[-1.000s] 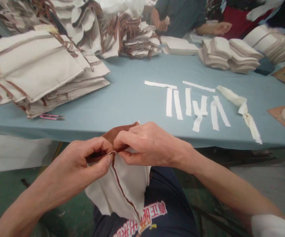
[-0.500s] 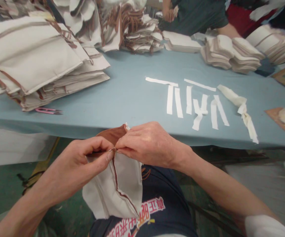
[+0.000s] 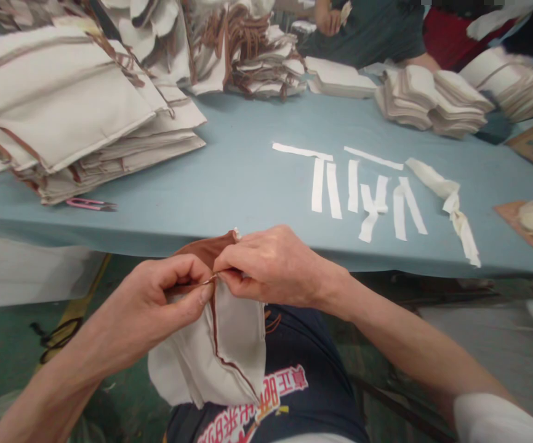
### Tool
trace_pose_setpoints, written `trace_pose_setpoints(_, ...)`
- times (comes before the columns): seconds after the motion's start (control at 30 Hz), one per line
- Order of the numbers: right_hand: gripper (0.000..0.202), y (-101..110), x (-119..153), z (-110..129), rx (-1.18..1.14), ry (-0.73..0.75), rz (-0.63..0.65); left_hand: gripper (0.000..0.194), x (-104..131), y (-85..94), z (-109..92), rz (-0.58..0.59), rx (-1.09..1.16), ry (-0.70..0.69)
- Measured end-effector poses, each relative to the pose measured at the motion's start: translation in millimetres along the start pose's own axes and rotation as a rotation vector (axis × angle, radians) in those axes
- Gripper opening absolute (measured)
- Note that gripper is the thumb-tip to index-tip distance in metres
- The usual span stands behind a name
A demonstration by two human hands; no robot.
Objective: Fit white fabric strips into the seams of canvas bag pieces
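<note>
A white fabric pouch (image 3: 241, 338) with brown seam edging and a brown inner side hangs from my two hands, in front of the table edge and above my lap. Thumb and fingers of my left hand (image 3: 174, 289) pinch its top edge just left of the brown seam. Close beside them, my right hand (image 3: 271, 264) is closed on the same edge at the seam's top; its fingertips partly hide what they grip. The two sets of fingertips almost touch.
On the blue table (image 3: 248, 178) lie white strips (image 3: 354, 184), a twisted cream strip (image 3: 446, 197) and pink thread snips (image 3: 91, 204). Stacked white fabric pieces (image 3: 63, 104) stand at the left, more piles (image 3: 432, 98) at the back. A co-worker's hand (image 3: 328, 19) shows across the table.
My right hand's fingers have curled in more and shifted slightly at the seam. The pouch has swung a little left. Across the table, the co-worker's hand has moved right.
</note>
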State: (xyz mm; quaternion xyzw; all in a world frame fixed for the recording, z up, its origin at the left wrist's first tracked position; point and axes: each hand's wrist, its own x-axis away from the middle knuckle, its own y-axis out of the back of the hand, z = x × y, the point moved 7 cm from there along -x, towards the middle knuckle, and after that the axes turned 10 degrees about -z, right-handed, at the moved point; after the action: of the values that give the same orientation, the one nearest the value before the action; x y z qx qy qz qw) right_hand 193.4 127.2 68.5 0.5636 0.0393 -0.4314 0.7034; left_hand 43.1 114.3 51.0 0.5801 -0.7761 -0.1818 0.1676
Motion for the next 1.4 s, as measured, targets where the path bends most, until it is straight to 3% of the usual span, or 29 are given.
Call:
trace_pose_setpoints(0.13,0.025,-5,-7,-10,-0.211,-0.092,0.183,0.025,3,-1.9,1,0.014,0.007,-0.02)
trace_pose_setpoints(0.27,0.024,-5,-13,-6,-0.175,-0.1,0.271,0.024,5,3.2,-1,-0.027,-0.087,-0.06)
trace_pose_setpoints(0.43,0.022,-2,-17,-3,-0.106,-0.15,0.286,0.023,3,10.7,-18,-0.044,-0.353,-0.194)
trace_pose_setpoints(0.53,0.012,-3,-13,-7,-0.258,-0.236,0.287,0.026,2,11.8,-25,-0.044,-0.437,-0.245)
trace_pose_setpoints(0.67,0.018,-6,-9,-10,-0.381,-0.351,0.265,0.026,1,11.2,-29,-0.058,-0.34,-0.254)
trace_pose_setpoints(0.87,0.011,7,-28,-3,-0.248,-0.32,0.271,0.027,-5,18.8,-41,-0.095,-0.209,-0.185)
trace_pose_setpoints(1.0,0.017,16,-33,-7,-0.263,-0.327,0.289,0.024,-5,20.6,-36,-0.074,-0.209,-0.152)
trace_pose_setpoints(1.1,0.015,7,-24,-15,-0.414,-0.372,0.312,0.022,-6,17.3,-28,-0.06,-0.261,-0.243)
trace_pose_setpoints(1.3,0.016,-33,6,-35,-0.864,-0.633,0.317,0.023,1,4.9,-17,-0.076,-0.412,-0.641)
trace_pose_setpoints(1.4,0.018,-40,11,-38,-0.942,-0.703,0.274,0.023,3,3.6,-13,-0.095,-0.424,-0.673)
